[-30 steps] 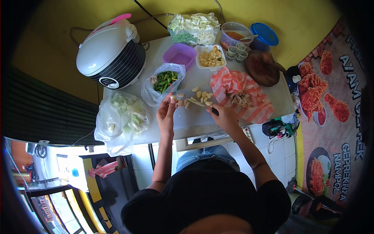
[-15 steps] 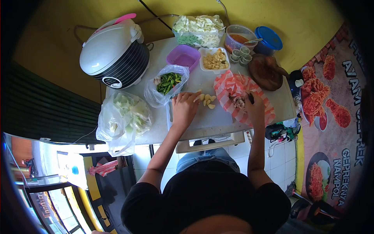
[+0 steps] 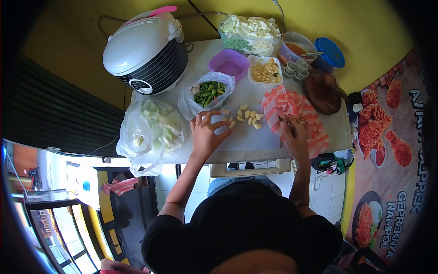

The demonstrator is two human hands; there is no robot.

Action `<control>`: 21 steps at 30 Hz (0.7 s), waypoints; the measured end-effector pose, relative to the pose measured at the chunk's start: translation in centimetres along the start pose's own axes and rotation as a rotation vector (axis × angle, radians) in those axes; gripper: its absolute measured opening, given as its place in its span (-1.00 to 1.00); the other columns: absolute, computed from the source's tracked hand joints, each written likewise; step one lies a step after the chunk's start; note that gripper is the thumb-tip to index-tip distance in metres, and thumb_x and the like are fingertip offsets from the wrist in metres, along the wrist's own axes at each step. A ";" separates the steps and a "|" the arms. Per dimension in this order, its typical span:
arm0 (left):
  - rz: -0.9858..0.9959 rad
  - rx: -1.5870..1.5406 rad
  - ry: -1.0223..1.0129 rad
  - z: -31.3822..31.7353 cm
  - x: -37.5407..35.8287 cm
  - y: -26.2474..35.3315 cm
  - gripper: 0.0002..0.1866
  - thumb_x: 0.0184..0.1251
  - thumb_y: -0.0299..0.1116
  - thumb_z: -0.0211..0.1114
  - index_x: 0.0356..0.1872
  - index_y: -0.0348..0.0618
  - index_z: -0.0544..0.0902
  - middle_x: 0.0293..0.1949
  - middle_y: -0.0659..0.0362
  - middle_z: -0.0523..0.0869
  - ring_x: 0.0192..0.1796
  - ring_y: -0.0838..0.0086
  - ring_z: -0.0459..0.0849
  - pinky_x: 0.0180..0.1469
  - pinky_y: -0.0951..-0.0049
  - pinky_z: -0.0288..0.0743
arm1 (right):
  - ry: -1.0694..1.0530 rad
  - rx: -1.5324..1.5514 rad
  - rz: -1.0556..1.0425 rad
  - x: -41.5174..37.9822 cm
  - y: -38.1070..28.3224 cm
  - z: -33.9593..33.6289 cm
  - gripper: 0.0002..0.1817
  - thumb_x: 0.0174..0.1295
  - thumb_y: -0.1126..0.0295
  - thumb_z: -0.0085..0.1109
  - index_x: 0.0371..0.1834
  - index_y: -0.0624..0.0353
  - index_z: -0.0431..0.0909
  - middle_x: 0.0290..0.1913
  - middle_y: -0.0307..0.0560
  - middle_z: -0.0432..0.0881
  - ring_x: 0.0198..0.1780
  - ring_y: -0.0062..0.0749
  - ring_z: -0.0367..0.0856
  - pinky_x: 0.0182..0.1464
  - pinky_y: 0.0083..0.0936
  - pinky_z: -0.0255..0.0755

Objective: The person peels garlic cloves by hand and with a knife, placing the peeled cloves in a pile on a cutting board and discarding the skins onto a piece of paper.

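**Garlic peeling on a crowded white worktop**

Yellow walls close in a small white worktop (image 3: 255, 144) packed with kitchen things. Going by size: one large white-and-black ribbed rice cooker (image 3: 145, 50) stands at the far left corner; one clear plastic bag of pale cabbage pieces (image 3: 153, 130) slumps over the near left edge; one clear rectangular tub of chopped cabbage and greens (image 3: 248, 34) sits by the wall.

One red-and-white striped plastic bag (image 3: 292, 109) lies spread flat at the right. The right hand (image 3: 296, 134) rests on it with fingers curled down; whether it pinches anything I cannot tell.

Smaller items: one dark round wooden board (image 3: 323, 90), one clear bag of green chillies (image 3: 207, 93), one purple plastic tub (image 3: 229, 63), one round clear tub of red sauce (image 3: 296, 49) with a spoon handle across it, one blue round lid (image 3: 329, 51), and one white tray of peeled garlic cloves (image 3: 265, 71). About four small grey-green cups (image 3: 296, 69) cluster beside the tray.

Loose pale peeled garlic cloves (image 3: 248, 116), about ten, lie on bare worktop between the hands. The left hand (image 3: 207, 132) is spread wide, palm down, fingertips touching the nearest cloves and holding nothing.

Judging from the filled tray and the loose cloves, much garlic is already peeled; the scattered cloves are not yet in the tray.
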State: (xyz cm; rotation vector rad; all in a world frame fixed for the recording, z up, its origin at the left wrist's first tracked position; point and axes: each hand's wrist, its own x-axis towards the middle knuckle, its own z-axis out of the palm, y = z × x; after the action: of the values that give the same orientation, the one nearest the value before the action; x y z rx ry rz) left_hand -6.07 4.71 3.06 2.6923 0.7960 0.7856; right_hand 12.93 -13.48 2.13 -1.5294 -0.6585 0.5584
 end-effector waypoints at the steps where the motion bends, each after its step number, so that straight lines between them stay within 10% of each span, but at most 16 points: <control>1: 0.004 0.007 0.002 0.4 -0.2 0.0 -0.83 -0.12 -0.12 0.44 -0.42 0.23 0.75 -0.10 0.40 0.58 0.05 0.37 0.42 0.07 0.25 0.16 | -0.037 -0.027 0.040 -0.2 -0.1 0.3 -0.61 0.30 0.31 0.05 0.12 0.30 0.42 -0.33 -0.25 0.52 -0.33 -0.72 0.42 -0.28 -0.75 0.31; 10: -0.015 -0.076 -0.042 1.4 -1.7 1.5 -0.86 -0.02 -0.18 0.40 -0.41 0.12 0.73 -0.15 0.38 0.58 0.00 0.38 0.41 -0.03 0.26 0.12 | -0.382 -0.079 0.104 -1.4 -0.2 4.3 -0.63 0.34 0.23 0.00 0.12 0.18 0.46 -0.46 -0.40 0.38 -0.48 -0.81 0.21 -0.46 -0.78 0.10; 21: -0.100 -0.295 0.035 0.8 -3.0 3.7 -0.85 0.03 -0.26 0.39 -0.33 0.09 0.73 -0.27 0.40 0.66 -0.10 0.48 0.47 -0.05 0.40 0.12 | -0.230 0.014 -0.036 -2.3 -0.4 6.4 -0.74 0.21 0.37 0.20 -0.10 0.28 0.52 -0.35 -0.28 0.60 -0.37 -0.81 0.41 -0.33 -0.80 0.27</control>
State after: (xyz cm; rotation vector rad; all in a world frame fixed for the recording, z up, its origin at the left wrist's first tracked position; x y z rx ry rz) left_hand -6.16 -0.04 2.37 2.3670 0.7499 0.8541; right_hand 6.78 -10.50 2.02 -1.4493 -0.8545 0.7164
